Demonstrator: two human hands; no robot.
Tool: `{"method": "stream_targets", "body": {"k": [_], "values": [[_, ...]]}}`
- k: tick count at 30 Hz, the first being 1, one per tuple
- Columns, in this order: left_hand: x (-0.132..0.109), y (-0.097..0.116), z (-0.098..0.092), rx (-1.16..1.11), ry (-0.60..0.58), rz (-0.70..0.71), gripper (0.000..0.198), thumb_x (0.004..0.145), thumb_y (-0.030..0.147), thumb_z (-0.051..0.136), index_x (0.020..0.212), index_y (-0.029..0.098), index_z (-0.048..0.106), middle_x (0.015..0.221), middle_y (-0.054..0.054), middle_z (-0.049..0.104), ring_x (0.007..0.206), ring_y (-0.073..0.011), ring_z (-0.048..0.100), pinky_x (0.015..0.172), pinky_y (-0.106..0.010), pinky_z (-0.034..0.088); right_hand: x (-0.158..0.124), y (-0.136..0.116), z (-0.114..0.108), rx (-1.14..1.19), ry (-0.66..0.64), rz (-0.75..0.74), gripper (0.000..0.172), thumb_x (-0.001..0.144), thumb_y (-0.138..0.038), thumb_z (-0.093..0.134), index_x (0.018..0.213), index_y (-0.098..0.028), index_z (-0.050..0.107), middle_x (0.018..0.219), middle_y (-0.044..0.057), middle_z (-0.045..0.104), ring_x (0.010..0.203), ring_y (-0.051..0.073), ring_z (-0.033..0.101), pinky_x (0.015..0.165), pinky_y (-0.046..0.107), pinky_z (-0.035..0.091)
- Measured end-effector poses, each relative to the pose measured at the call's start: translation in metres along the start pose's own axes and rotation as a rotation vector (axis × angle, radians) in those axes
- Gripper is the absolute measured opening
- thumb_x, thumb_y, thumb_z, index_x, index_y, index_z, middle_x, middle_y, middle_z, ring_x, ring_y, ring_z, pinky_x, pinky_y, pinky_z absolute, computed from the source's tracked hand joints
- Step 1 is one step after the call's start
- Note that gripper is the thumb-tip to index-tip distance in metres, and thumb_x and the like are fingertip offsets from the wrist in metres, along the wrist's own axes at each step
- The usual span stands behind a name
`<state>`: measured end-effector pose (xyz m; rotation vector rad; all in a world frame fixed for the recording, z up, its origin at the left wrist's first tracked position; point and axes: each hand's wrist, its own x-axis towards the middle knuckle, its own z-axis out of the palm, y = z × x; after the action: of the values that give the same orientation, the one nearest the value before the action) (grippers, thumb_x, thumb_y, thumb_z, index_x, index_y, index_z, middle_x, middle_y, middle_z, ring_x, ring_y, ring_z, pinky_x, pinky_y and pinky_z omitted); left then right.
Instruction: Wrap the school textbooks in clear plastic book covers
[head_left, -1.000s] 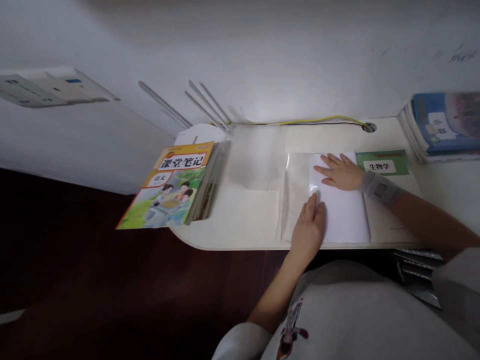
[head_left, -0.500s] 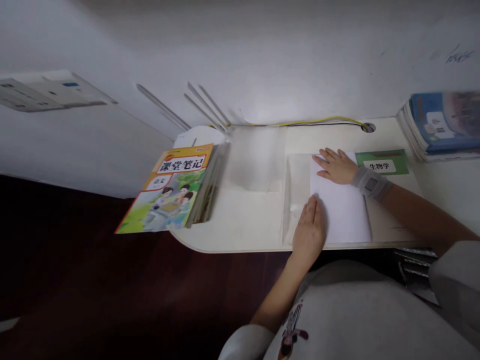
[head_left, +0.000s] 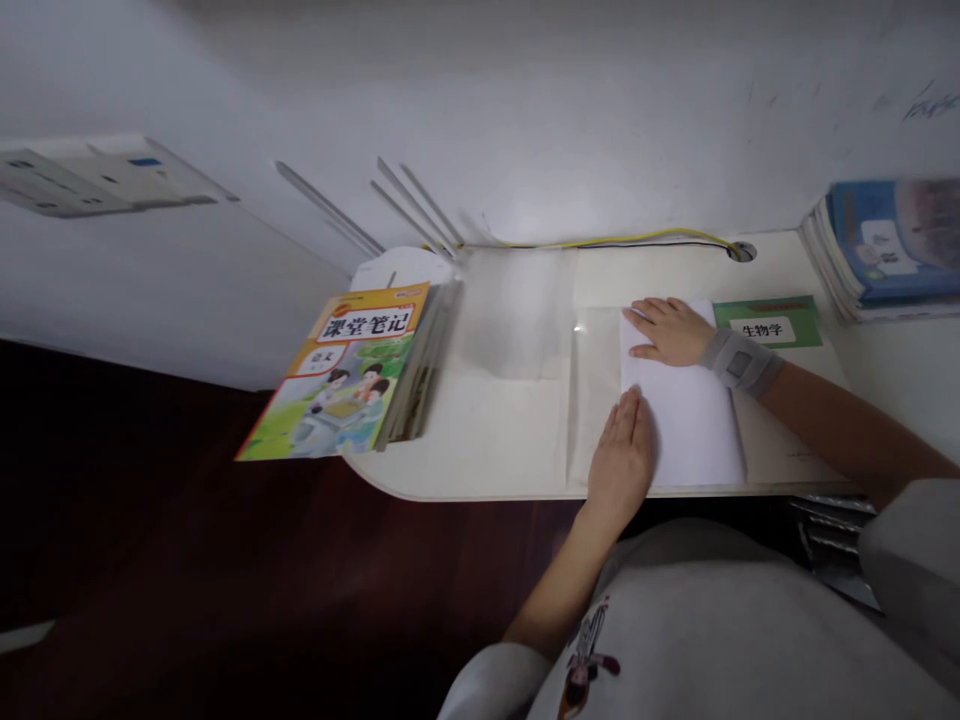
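Observation:
A textbook (head_left: 795, 405) with a green band and Chinese title lies on the white desk (head_left: 480, 440). Across its left part is a blank white sheet (head_left: 694, 425), and a clear plastic cover (head_left: 596, 365) sticks out to the left. My right hand (head_left: 671, 332), with a grey band at the wrist, rests flat on the sheet's upper part, fingers stretched to the left. Along the sheet's left edge, lower down, lies my left hand (head_left: 621, 460), its fingers straight and close together, touching the plastic and the paper's edge. Neither hand grasps anything visible.
A pile of books topped by a yellow and green workbook (head_left: 337, 380) overhangs the desk's left end. Another clear plastic sheet (head_left: 514, 315) lies nearby. Blue-covered books (head_left: 892, 245) are stacked at the right. A yellow cable (head_left: 652, 236) runs along the wall into a desk hole.
The fingers of my right hand have come slightly closer together on the sheet. My left hand stays nearly in place along the edge. The camera view has shifted slightly.

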<state>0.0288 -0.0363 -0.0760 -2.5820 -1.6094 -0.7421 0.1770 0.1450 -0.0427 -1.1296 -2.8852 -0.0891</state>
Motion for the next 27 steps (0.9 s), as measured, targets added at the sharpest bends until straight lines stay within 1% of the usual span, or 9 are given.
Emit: {"method": "stream_targets", "body": {"k": [4, 10, 12, 15, 18, 20, 22, 24, 27], "values": [[-0.001, -0.001, 0.0, 0.011, -0.004, 0.01, 0.05, 0.089, -0.001, 0.029, 0.138, 0.0, 0.034, 0.14, -0.028, 0.043, 0.138, -0.0285, 0.031, 0.108, -0.047, 0.04, 0.005, -0.002, -0.004, 0.033, -0.043, 0.025, 0.071, 0.09, -0.063, 0.027, 0.142, -0.015, 0.037, 0.147, 0.019, 0.037, 0.132, 0.036, 0.035, 0.104, 0.053, 0.028], [-0.001, 0.0, -0.001, 0.008, -0.01, 0.008, 0.045, 0.088, -0.001, 0.03, 0.132, -0.002, 0.041, 0.139, -0.028, 0.045, 0.138, -0.0286, 0.032, 0.108, -0.046, 0.04, 0.012, 0.002, 0.001, 0.123, -0.126, 0.072, 0.072, 0.088, -0.065, 0.032, 0.147, -0.023, 0.031, 0.154, 0.015, 0.026, 0.14, 0.037, 0.021, 0.108, 0.061, 0.019], [0.0, 0.0, -0.001, 0.004, -0.003, 0.002, 0.045, 0.088, -0.002, 0.031, 0.132, -0.001, 0.041, 0.138, -0.028, 0.046, 0.138, -0.0285, 0.032, 0.108, -0.047, 0.04, 0.014, 0.001, -0.004, 0.152, -0.167, 0.053, 0.068, 0.088, -0.063, 0.038, 0.145, -0.027, 0.034, 0.155, 0.013, 0.026, 0.14, 0.038, 0.021, 0.107, 0.062, 0.02], [-0.001, -0.001, 0.001, -0.008, 0.042, -0.016, 0.046, 0.088, 0.0, 0.033, 0.134, -0.002, 0.037, 0.136, -0.029, 0.047, 0.136, -0.0291, 0.035, 0.106, -0.047, 0.042, 0.007, 0.004, -0.021, 0.193, -0.204, -0.033, 0.052, 0.088, -0.051, 0.047, 0.135, -0.03, 0.05, 0.154, 0.011, 0.028, 0.14, 0.038, 0.023, 0.106, 0.063, 0.022], [-0.003, -0.004, 0.003, -0.032, 0.075, -0.051, 0.051, 0.089, 0.002, 0.034, 0.14, 0.001, 0.032, 0.137, -0.028, 0.046, 0.136, -0.0288, 0.036, 0.105, -0.049, 0.042, -0.019, 0.017, -0.03, 0.292, -0.002, -0.042, 0.04, 0.092, -0.041, 0.042, 0.124, -0.025, 0.061, 0.147, 0.012, 0.041, 0.136, 0.031, 0.035, 0.108, 0.056, 0.026], [-0.002, -0.004, 0.0, -0.024, 0.072, -0.065, 0.052, 0.089, 0.002, 0.033, 0.141, 0.003, 0.031, 0.138, -0.027, 0.046, 0.136, -0.0288, 0.035, 0.105, -0.05, 0.042, -0.044, 0.029, -0.026, 0.383, 0.199, 0.072, 0.046, 0.094, -0.042, 0.037, 0.128, -0.02, 0.057, 0.142, 0.014, 0.047, 0.132, 0.027, 0.04, 0.108, 0.051, 0.031], [0.0, 0.002, -0.006, 0.017, 0.071, -0.076, 0.049, 0.091, 0.006, 0.035, 0.14, 0.003, 0.034, 0.138, -0.026, 0.047, 0.137, -0.0297, 0.034, 0.105, -0.051, 0.041, -0.067, 0.037, -0.016, 0.443, 0.32, 0.218, 0.056, 0.093, -0.049, 0.036, 0.136, -0.016, 0.048, 0.143, 0.016, 0.044, 0.134, 0.028, 0.039, 0.108, 0.05, 0.033], [0.003, 0.014, -0.015, 0.052, 0.063, -0.051, 0.047, 0.094, 0.019, 0.041, 0.138, 0.004, 0.036, 0.139, -0.026, 0.045, 0.139, -0.031, 0.03, 0.107, -0.052, 0.038, -0.084, 0.039, -0.004, 0.467, 0.333, 0.293, 0.067, 0.091, -0.054, 0.037, 0.143, -0.012, 0.038, 0.147, 0.019, 0.038, 0.136, 0.029, 0.034, 0.11, 0.05, 0.031], [0.009, 0.039, -0.027, 0.038, -0.013, 0.183, 0.062, 0.091, 0.047, 0.049, 0.137, 0.006, 0.04, 0.145, -0.022, 0.04, 0.142, -0.0318, 0.02, 0.111, -0.055, 0.03, -0.092, 0.031, 0.007, 0.448, 0.294, 0.281, 0.075, 0.09, -0.057, 0.036, 0.148, -0.01, 0.025, 0.152, 0.019, 0.028, 0.14, 0.03, 0.027, 0.112, 0.051, 0.028]]}}
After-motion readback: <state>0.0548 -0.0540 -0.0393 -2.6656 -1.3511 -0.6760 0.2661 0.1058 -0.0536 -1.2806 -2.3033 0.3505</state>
